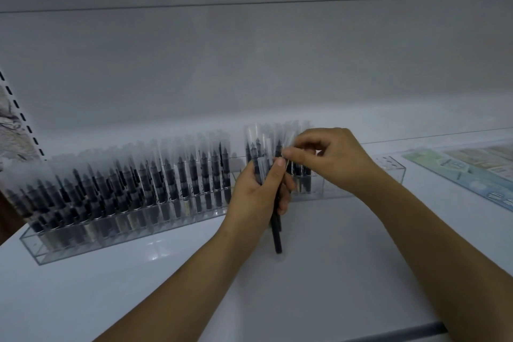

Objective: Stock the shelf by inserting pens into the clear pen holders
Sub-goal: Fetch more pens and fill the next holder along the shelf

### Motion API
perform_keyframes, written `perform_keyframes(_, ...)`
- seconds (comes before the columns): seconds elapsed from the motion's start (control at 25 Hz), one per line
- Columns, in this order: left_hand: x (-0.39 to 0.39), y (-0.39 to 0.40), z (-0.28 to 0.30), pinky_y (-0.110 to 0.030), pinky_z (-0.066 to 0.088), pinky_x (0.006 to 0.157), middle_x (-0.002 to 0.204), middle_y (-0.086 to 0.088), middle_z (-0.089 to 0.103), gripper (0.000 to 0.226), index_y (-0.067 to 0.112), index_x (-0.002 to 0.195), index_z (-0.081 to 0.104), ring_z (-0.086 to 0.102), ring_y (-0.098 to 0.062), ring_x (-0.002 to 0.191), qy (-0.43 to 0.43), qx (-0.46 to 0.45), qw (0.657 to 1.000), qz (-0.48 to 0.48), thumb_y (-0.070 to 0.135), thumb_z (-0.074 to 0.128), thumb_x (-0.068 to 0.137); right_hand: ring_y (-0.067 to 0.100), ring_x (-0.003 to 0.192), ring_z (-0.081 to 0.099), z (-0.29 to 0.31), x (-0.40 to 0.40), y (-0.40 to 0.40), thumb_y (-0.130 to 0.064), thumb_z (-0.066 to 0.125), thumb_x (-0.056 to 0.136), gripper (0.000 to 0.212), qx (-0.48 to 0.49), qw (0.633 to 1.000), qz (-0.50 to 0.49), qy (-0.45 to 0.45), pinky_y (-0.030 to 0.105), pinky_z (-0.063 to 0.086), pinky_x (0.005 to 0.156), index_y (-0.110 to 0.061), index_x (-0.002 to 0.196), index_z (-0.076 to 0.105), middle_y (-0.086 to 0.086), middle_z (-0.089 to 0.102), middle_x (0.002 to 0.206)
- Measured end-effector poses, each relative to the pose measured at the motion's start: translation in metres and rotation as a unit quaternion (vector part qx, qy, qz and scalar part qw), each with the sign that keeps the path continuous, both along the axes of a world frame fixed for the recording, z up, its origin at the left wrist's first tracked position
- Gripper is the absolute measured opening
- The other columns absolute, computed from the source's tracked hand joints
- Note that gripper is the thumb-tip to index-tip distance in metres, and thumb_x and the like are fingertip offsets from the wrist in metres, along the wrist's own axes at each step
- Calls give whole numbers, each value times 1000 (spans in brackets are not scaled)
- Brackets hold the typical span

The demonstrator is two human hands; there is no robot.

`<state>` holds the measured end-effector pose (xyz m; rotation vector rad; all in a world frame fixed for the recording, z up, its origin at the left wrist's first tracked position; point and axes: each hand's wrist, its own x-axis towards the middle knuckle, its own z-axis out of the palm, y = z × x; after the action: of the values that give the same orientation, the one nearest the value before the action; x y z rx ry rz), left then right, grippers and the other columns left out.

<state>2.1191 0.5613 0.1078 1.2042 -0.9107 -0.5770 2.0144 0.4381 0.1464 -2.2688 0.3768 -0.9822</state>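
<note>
Head view, white shelf (319,272).

Left hand (258,191): grip wrapped round a bundle of pens (268,175), held upright; dark barrels stick out below the fist, lowest end just above the shelf surface, contact not discernible. Clear caps of the bundle rise above the fingers.

Right hand (330,158): thumb and forefinger in a narrow pinch at the clear cap of one pen at the top of the bundle; other fingers loosely curled behind. Exact pen pinched hard to tell; caps blurred.

Long clear pen holder (83,239) along the back of the shelf, left of the hands: filled with upright dark pens with clear caps, row after row, leaning slightly.

Second clear holder (388,172) behind and right of the hands: a few pens standing in its left part, partly hidden by the hands; right end shows open holes.

Far right on shelf: flat printed sheet (472,172), pale blue-green. Far left: slotted shelf upright (16,108).
</note>
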Motion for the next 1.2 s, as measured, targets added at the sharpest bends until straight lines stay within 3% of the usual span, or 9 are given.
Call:
perform_keyframes(0.12, -1, -2, 0, -29, 49, 47, 71, -9, 65, 26, 5, 99, 57, 55, -19, 50, 6, 3, 1000, -7, 30, 50, 100, 19, 62, 55, -4, 6, -2, -39, 68, 87, 22, 17, 999, 2, -42, 24, 46, 58, -18, 81, 73, 0, 66, 71)
perform_keyframes(0.24, 0, -3, 0, -33, 58, 54, 68, -7, 66, 29, 1, 98, 58, 62, -19, 52, 33, 10, 999, -3, 29, 50, 100, 13, 53, 53, 6, -5, -11, -26, 56, 99, 21, 136, 947, -69, -283, 25, 44, 50, -17, 82, 64, 0, 63, 68)
perform_keyframes(0.32, 1, -2, -1, -32, 56, 52, 64, -4, 63, 31, 4, 95, 57, 57, -17, 49, 8, 27, 1000, 10, 35, 52, 98, 19, 54, 60, 9, -13, -20, -28, 49, 103, 22, 107, 905, -143, -386, 30, 48, 52, -18, 85, 57, 1, 64, 72)
perform_keyframes(0.56, 1, -1, -1, -25, 35, 42, 57, 1, 42, 32, 10, 91, 51, 34, -13, 46, 28, 16, 999, -27, 42, 56, 92, 9, 57, 65, -8, 1, -38, -28, 46, 104, 21, 8, 967, -193, -169, 21, 55, 56, -13, 96, 58, 1, 68, 78)
perform_keyframes(0.76, 3, 1, -1, -23, 23, 40, 56, 1, 39, 49, 9, 93, 53, 28, -11, 44, 59, -21, 997, -46, 56, 48, 84, 2, 54, 59, -18, 6, -46, -23, 47, 103, 21, -61, 982, -180, 8, 4, 41, 53, -12, 91, 61, -2, 65, 71)
perform_keyframes(0.8, 3, 1, -1, -23, 22, 41, 56, 1, 39, 49, 9, 93, 53, 28, -11, 44, 63, -23, 997, -45, 57, 47, 85, -1, 54, 58, -18, 7, -44, -21, 47, 103, 20, -75, 981, -176, 25, 4, 39, 53, -13, 91, 62, -3, 64, 70)
perform_keyframes(0.92, 5, 1, 0, -24, 22, 42, 57, 0, 40, 41, 10, 91, 51, 29, -11, 45, 61, -8, 998, -32, 51, 49, 92, -2, 60, 61, -15, 5, -43, -28, 48, 103, 22, -70, 980, -180, -47, 6, 43, 58, -15, 89, 60, -8, 65, 71)
perform_keyframes(1.08, 6, 0, -1, -23, 22, 41, 59, -1, 40, 21, 12, 88, 46, 28, -11, 45, 80, 17, 996, -23, 26, 44, 103, 16, 72, 67, -18, 4, -47, -27, 47, 100, 22, -71, 981, -168, 60, 36, 56, 72, -21, 86, 62, -3, 69, 78)
perform_keyframes(1.2, 8, -2, -2, -22, 23, 39, 58, -1, 41, 18, 12, 83, 40, 28, -11, 44, 86, 23, 996, -19, 17, 41, 101, 5, 64, 66, -14, 0, -45, -27, 52, 100, 21, -67, 985, -156, 44, 24, 54, 70, -20, 84, 63, -6, 67, 74)
